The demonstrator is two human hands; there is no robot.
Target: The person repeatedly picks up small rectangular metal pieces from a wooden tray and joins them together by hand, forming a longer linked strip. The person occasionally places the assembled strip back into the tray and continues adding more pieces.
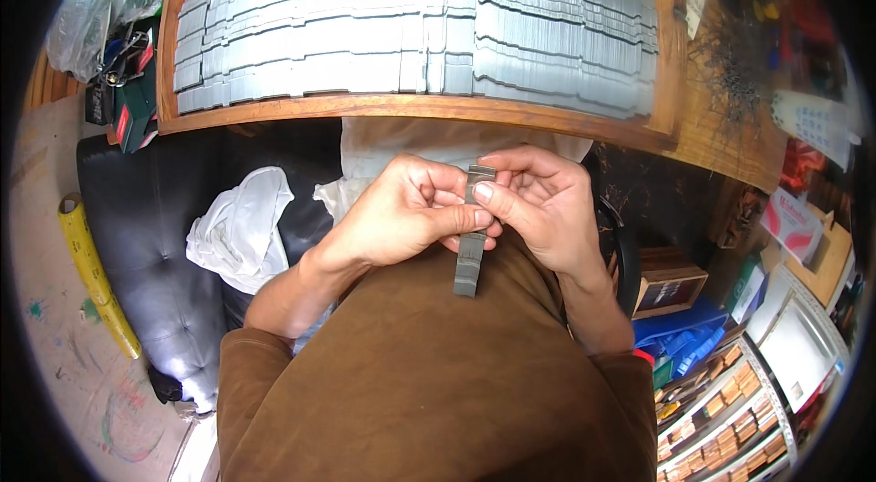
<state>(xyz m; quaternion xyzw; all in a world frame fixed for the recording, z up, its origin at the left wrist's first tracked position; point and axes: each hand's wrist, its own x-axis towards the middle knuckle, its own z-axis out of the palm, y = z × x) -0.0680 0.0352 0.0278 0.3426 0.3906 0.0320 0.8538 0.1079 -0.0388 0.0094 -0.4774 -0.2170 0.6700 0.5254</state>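
My left hand (406, 208) and my right hand (546, 208) meet in front of my brown-clothed body. Both are closed on a narrow stack of thin grey metal pieces (469, 265), which stands nearly upright in the picture. Its lower end sticks out below the fingers. The left thumb presses across its middle, while the right thumb lies near its top. Just beyond the hands, a wooden tray (411, 108) holds tightly packed rows of similar grey metal pieces (310, 21).
A black padded seat (146, 217) lies to the left, with a crumpled white cloth (242, 231) on it. A yellow roll (96, 281) leans beside it. The wooden table (730, 135), boxes and a blue bag (680, 336) crowd the right side.
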